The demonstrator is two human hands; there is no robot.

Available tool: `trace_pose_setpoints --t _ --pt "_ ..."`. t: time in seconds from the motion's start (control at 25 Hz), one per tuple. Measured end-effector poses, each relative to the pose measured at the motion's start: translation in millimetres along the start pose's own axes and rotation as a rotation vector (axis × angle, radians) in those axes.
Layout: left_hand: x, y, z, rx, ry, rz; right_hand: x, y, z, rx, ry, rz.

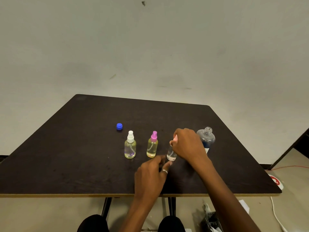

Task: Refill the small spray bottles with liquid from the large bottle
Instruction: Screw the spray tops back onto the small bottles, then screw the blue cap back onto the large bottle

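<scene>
On the dark table (83,148) three small spray bottles stand upright in a row. The white bottle (130,146) is at the left and the pink bottle (152,146) is in the middle, both with yellowish liquid. The third bottle (171,154) is at the right and looks nearly empty.

The right hand (187,143) comes from above, and its fingers are curled round the top of the third bottle, so the sprayer is mostly hidden. The left hand (150,174) lies low over the table with its fingers stretched forward and holds nothing. Its blurred fingertips are just beside the base of the third bottle; I cannot tell if they touch it.

The large bottle (207,138) stands uncapped just behind the right hand. The blue cap (119,126) lies behind the white bottle, apart from it.
</scene>
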State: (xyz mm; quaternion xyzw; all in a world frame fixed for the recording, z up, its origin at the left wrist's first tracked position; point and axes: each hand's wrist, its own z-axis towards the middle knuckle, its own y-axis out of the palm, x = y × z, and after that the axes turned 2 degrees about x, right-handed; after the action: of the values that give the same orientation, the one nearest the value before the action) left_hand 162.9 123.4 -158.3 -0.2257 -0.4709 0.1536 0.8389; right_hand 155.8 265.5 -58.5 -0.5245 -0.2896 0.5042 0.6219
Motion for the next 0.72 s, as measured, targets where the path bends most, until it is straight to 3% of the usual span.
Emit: trace_pose_setpoints --t 0.16,0.36,0.48,0.72 --pt "-25.6 -48.0 -11.7 0.182 0.046 0.113 -0.3 -9.1 -2.5 -0.051 -0.013 0.0" --pt "-57.7 -87.9 11.7 0.293 -0.079 0.222 -29.4 -32.9 -3.4 0.148 -0.089 0.046" --pt "-74.7 -93.6 30.4 0.199 -0.119 0.299 -65.5 -36.9 8.6 0.128 -0.258 0.167" --pt "-100.4 -84.1 42.5 -0.095 -0.126 0.421 -129.2 2.1 80.3 -0.166 -0.437 0.187"
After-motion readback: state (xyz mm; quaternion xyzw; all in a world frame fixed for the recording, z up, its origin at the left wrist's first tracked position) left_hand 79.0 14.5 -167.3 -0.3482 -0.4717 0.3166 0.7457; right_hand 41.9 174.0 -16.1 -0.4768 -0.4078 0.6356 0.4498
